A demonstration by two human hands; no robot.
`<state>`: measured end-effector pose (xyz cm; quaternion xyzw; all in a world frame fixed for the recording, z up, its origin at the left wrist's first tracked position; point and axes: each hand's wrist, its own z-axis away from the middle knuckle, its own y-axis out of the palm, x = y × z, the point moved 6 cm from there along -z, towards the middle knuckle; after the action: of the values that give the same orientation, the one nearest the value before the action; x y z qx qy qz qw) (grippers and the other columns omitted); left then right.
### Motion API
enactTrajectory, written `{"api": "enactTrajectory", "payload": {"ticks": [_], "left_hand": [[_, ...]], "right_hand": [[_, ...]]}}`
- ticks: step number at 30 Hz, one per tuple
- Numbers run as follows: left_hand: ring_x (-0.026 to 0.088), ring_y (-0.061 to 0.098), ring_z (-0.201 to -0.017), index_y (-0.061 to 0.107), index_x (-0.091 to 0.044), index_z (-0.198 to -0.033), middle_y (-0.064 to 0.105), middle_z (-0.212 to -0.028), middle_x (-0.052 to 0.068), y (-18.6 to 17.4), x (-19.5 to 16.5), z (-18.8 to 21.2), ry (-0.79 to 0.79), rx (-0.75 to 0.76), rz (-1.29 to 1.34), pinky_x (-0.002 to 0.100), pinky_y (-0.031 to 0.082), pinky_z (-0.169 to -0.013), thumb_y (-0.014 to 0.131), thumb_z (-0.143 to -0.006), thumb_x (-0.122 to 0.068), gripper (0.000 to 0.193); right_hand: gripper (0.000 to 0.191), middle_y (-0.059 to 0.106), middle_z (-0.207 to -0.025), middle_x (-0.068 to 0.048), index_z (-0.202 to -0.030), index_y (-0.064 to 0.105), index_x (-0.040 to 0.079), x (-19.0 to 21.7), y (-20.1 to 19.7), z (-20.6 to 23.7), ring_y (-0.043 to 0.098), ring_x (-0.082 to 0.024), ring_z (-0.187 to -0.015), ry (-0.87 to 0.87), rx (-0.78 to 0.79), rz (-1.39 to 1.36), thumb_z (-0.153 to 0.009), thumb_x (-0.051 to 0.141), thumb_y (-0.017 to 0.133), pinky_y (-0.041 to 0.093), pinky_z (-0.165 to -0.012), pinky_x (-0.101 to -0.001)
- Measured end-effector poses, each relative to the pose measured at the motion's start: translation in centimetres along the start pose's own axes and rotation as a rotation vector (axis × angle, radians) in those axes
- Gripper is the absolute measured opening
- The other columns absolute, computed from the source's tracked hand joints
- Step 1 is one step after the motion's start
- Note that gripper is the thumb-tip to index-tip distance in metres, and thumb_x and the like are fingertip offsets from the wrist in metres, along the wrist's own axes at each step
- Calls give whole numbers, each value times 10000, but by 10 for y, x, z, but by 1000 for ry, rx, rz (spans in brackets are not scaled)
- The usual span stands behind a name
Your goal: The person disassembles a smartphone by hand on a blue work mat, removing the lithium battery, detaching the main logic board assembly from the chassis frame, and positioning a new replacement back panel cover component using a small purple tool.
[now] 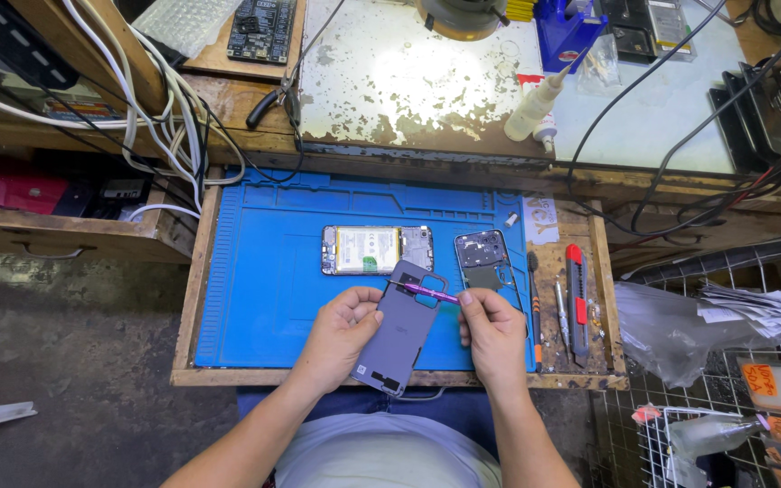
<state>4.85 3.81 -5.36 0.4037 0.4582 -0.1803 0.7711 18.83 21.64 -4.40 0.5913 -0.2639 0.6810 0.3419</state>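
Grey phone back cover (401, 330) between both hands, left hand (341, 333) gripping.

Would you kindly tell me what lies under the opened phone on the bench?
The opened phone lies flat on the blue work mat. The mat directly beneath it is covered, so nothing more can be seen there.

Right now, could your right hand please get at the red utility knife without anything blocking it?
Probably yes. The right hand holds a purple tool but lies close to the knife, which lies uncovered at the tray's right edge. Only a thin tool lies between them, flat. The hand would need to free its fingers first.
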Motion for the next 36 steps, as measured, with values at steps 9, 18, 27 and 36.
{"api": "enactTrajectory", "payload": {"ticks": [9, 18, 27, 36], "left_hand": [[125, 707, -905, 580, 44, -1212, 744, -1039, 124, -1, 1, -1, -3, -6, 12, 272, 576, -788, 566, -983, -26, 240], [123, 709, -903, 586, 44, -1210, 750, -1035, 124, -1, 0, 0, -2, -13, -10, 272, 580, -790, 566, -980, -27, 241], [126, 707, -904, 582, 44, -1214, 747, -1034, 127, -1, -2, 0, 10, -12, 14, 270, 577, -788, 575, -980, -28, 245], [125, 704, -900, 576, 48, -1218, 742, -1031, 126, 0, -2, 1, 11, 0, 6, 270, 574, -783, 574, -983, -32, 248]], "right_hand": [[170, 634, -709, -10, -1063, 727, 3, 6, 3, 2, 567, -70, -565, -51, 19, -59, -954, 129, 693, 463, -491, -229], [212, 603, -686, -6, -1000, 716, -15, -9, 0, 3, 524, -71, -544, 30, 31, -11, -1025, 184, 647, 433, -478, -226], [192, 614, -643, -32, -1049, 730, -19, 1, 6, 5, 521, -91, -491, -6, 35, -44, -989, 151, 663, 402, -432, -239], [216, 585, -647, -23, -1016, 715, -26, -12, 1, 6, 507, -80, -509, 26, 56, 2, -1024, 180, 654, 397, -451, -231]]}}
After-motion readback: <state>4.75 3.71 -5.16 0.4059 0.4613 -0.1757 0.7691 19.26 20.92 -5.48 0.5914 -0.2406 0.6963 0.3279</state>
